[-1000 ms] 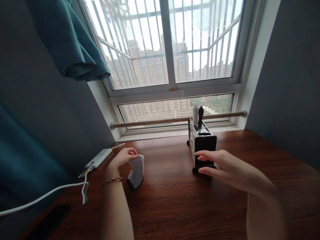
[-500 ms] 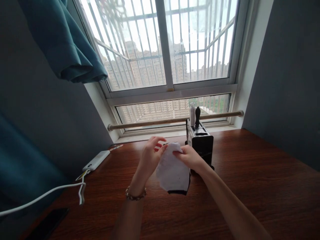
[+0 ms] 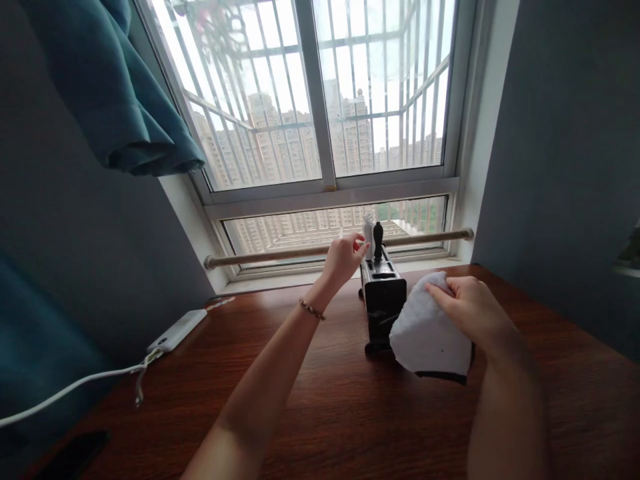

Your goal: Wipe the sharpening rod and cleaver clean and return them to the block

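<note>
A white cloth with a black border (image 3: 431, 333) hangs from the right hand (image 3: 473, 308), its thumb and fingers pinched on the top edge, over the right half of the desk (image 3: 320, 400). Just left of it, toward the far edge, stands a black holder (image 3: 384, 310); whether the two touch cannot be told. The left hand (image 3: 346, 257) is at a slim white item (image 3: 369, 239) upright in the holder, fingers curled; whether they grip it is unclear. A black handle (image 3: 378, 241) rises beside it. As judged here, the cloth is taken up, while both upright pieces remain undrawn from the holder; any use made of the cloth does not show. Along the left edge lie a white device (image 3: 177, 331) and cable (image 3: 75, 385), with a dark flat object (image 3: 75, 457) at the near left corner.
</note>
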`<control>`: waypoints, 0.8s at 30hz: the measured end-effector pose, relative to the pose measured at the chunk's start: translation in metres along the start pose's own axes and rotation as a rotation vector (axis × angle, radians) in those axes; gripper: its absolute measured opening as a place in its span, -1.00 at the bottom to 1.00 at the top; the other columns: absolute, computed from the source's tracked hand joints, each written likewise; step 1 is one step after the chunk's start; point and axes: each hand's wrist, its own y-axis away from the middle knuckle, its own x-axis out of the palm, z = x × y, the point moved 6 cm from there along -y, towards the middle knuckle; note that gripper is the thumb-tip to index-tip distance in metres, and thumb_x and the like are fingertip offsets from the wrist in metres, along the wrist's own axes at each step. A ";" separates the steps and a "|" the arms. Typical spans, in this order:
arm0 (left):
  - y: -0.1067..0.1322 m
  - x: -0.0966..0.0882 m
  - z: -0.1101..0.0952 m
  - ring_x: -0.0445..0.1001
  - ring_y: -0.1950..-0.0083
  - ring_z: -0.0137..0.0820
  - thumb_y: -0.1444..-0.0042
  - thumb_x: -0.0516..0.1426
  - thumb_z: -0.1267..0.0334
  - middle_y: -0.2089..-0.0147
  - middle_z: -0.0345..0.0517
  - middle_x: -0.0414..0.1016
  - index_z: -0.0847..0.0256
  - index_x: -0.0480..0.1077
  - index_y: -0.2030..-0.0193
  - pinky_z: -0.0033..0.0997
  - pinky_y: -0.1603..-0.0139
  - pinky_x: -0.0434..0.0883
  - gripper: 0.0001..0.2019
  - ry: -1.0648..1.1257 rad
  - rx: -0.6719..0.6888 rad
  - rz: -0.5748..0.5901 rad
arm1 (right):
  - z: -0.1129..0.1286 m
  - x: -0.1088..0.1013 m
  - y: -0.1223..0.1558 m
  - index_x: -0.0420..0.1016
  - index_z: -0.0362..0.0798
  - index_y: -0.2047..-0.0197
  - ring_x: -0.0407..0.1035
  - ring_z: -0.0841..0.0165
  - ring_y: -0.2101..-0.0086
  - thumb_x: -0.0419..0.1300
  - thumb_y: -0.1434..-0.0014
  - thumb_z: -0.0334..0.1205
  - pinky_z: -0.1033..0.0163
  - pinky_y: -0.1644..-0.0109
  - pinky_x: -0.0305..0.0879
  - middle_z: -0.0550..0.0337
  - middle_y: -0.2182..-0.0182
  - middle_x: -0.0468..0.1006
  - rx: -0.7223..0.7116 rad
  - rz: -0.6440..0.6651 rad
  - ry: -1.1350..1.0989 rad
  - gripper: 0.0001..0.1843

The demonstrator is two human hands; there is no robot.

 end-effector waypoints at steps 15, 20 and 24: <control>-0.092 0.055 0.021 0.19 0.73 -0.52 0.14 0.27 0.07 0.73 -0.23 0.32 0.40 0.47 0.22 -0.51 0.69 0.12 -0.57 0.251 -0.128 0.169 | -0.031 -0.035 0.015 0.40 -0.19 0.56 0.12 0.42 0.62 0.06 -0.05 0.11 0.34 0.61 -0.06 0.21 0.69 0.20 -0.032 -0.113 -0.211 -0.51; -0.113 0.028 0.003 0.17 0.69 -0.59 0.10 0.28 0.19 0.72 -0.28 0.26 0.44 0.44 0.15 -0.57 0.67 0.11 -0.60 0.417 -0.108 0.033 | -0.033 -0.029 0.008 0.39 -0.17 0.56 0.12 0.40 0.57 0.02 -0.03 0.17 0.33 0.57 -0.04 0.20 0.67 0.17 0.001 -0.091 -0.188 -0.47; -0.136 -0.008 -0.020 0.17 0.66 -0.64 0.05 0.25 0.26 0.67 -0.30 0.25 0.40 0.45 0.23 -0.62 0.65 0.14 -0.73 0.505 -0.048 -0.123 | -0.034 -0.025 0.003 0.34 -0.15 0.58 0.10 0.41 0.57 0.01 -0.02 0.19 0.33 0.56 -0.06 0.20 0.64 0.18 0.033 -0.081 -0.218 -0.47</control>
